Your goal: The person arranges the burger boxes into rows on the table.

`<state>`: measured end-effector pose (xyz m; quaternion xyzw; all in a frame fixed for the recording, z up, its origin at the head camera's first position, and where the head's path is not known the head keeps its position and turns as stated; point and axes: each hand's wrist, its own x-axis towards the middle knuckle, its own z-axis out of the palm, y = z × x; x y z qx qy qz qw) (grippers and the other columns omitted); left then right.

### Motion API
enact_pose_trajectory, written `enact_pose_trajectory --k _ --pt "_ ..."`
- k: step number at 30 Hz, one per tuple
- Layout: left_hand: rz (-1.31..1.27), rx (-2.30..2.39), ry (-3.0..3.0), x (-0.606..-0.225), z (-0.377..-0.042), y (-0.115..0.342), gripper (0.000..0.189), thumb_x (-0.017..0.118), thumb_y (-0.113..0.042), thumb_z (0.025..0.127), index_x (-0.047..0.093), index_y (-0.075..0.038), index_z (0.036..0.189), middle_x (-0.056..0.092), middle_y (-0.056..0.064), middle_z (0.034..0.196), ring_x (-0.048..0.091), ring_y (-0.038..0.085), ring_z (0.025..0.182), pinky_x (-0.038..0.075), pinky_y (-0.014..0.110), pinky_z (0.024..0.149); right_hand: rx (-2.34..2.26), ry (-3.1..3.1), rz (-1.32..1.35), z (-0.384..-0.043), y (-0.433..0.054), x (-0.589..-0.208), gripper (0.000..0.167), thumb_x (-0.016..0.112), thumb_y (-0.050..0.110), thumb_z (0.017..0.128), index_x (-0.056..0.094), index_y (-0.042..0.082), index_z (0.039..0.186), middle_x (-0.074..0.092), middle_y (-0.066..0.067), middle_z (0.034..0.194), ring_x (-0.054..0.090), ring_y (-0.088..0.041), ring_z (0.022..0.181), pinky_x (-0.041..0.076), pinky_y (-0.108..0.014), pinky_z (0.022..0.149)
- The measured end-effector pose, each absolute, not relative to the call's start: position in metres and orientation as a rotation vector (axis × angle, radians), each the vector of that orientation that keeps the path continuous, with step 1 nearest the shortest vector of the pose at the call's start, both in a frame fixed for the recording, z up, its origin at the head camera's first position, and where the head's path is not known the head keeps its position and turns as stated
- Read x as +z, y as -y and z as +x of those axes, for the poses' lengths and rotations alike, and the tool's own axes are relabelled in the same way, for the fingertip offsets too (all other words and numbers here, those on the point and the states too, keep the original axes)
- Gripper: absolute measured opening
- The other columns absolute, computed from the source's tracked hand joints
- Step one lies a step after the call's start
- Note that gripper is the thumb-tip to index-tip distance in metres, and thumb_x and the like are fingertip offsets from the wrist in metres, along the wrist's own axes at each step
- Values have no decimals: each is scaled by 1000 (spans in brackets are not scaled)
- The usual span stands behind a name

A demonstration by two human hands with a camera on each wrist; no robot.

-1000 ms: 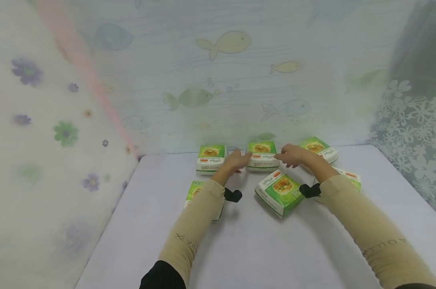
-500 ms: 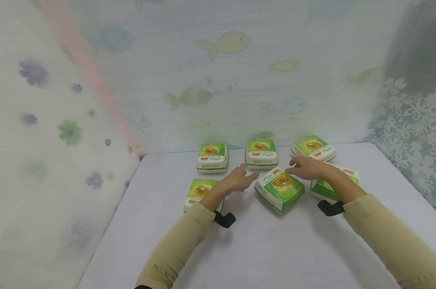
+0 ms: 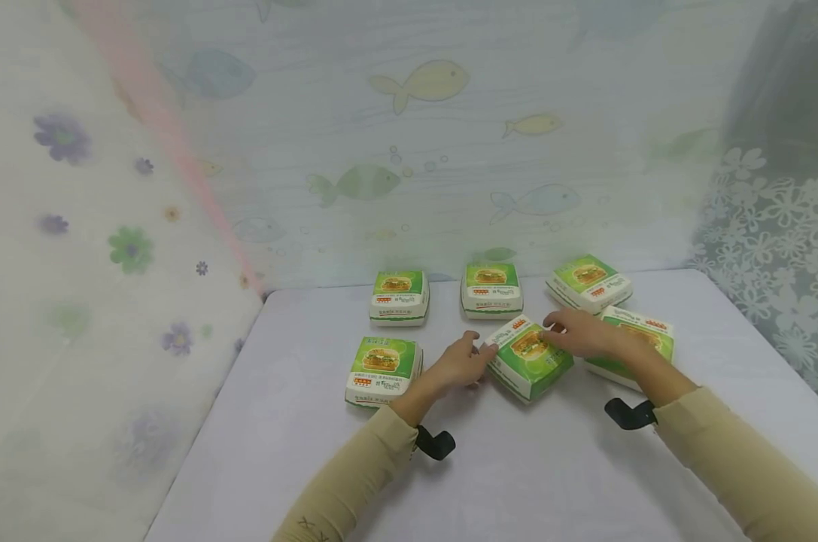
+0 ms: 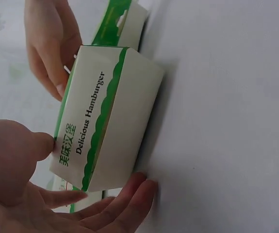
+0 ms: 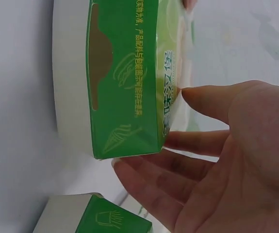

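A green and white hamburger box (image 3: 532, 363) lies at a slant on the white table between my two hands. My left hand (image 3: 460, 362) holds its left corner; in the left wrist view the thumb rests on the top edge of the box (image 4: 98, 119) and the fingers curl around its end. On the other side my right hand (image 3: 580, 333) grips the right part of the box, its thumb on the lid and its fingers at the side, as the right wrist view shows with the box's green flap (image 5: 124, 97). The box rests on the table.
Two boxes stand along the back, a left one (image 3: 398, 299) and a middle one (image 3: 491, 291). A tilted box (image 3: 588, 282) is at back right, another box (image 3: 642, 342) partly under my right forearm. One more box (image 3: 381, 369) sits left of my left wrist.
Both hands have come back toward me from the middle back box and taken hold of the slanted box at the front. The boxes themselves stand about where they were.
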<state>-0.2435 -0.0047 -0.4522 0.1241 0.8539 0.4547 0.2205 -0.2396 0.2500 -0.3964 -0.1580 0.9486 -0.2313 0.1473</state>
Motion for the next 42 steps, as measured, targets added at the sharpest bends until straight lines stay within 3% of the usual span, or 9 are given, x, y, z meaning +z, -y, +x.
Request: enact_pose_trajectory --k 5,9,13,17,24,27,33,37,42 --pt "403 1194 -2453 -447 -251 2 54 44 -41 110 48 -2 147 60 18 133 67 20 85 55 31 74 -707 -2716 -462 -236 -248 -396 41 58 27 104 66 -11 117 72 -15 99 69 -27 88 58 -41 73" --pt "398 1201 -2453 -442 -256 1 50 44 -36 111 50 -2 146 59 19 135 66 20 91 58 32 74 -777 -2633 -434 -230 -245 -394 34 59 27 104 69 -6 103 70 -7 85 68 -20 75 59 -35 65" --pt "380 1230 -2419 -441 -257 1 51 44 -37 110 47 -3 148 57 20 139 66 22 94 60 33 73 -768 -2626 -405 -226 -245 -391 36 59 28 104 68 -7 104 71 -11 86 69 -22 76 59 -34 65" --pt "373 1195 -2440 -440 -253 4 58 44 -43 109 42 -3 151 55 20 142 66 24 98 58 37 82 -738 -2683 -396 -228 -246 -386 48 59 30 104 59 -15 122 69 -21 99 69 -26 78 57 -35 65" --pt "369 1139 -2405 -440 -241 9 72 48 -50 106 35 2 154 53 21 144 62 28 112 53 45 94 -669 -2780 -467 -235 -244 -386 55 56 34 105 52 -11 137 62 -31 126 62 -45 113 54 -54 89" --pt "381 1120 -2393 -443 -238 9 72 50 -51 105 37 3 150 55 20 138 60 26 109 53 42 89 -677 -2767 -511 -238 -242 -390 54 57 32 105 52 -10 138 62 -30 128 59 -48 119 52 -57 94" --pt "388 1085 -2393 -440 -235 8 64 51 -48 106 44 2 145 59 18 130 62 20 89 52 35 74 -686 -2746 -577 -242 -244 -398 49 58 31 105 56 -8 135 63 -26 127 63 -43 114 54 -55 93" --pt "423 1058 -2404 -440 -243 9 63 50 -46 107 42 -2 151 57 16 141 63 21 100 54 35 79 -685 -2738 -582 -239 -246 -399 47 57 31 105 58 -8 131 65 -25 123 64 -42 111 54 -54 91" --pt "467 1064 -2402 -439 -255 11 55 47 -43 108 51 -4 147 57 17 141 60 25 111 54 34 79 -618 -2721 -567 -235 -246 -394 50 57 35 104 60 -10 127 67 -23 120 64 -40 109 55 -53 90"
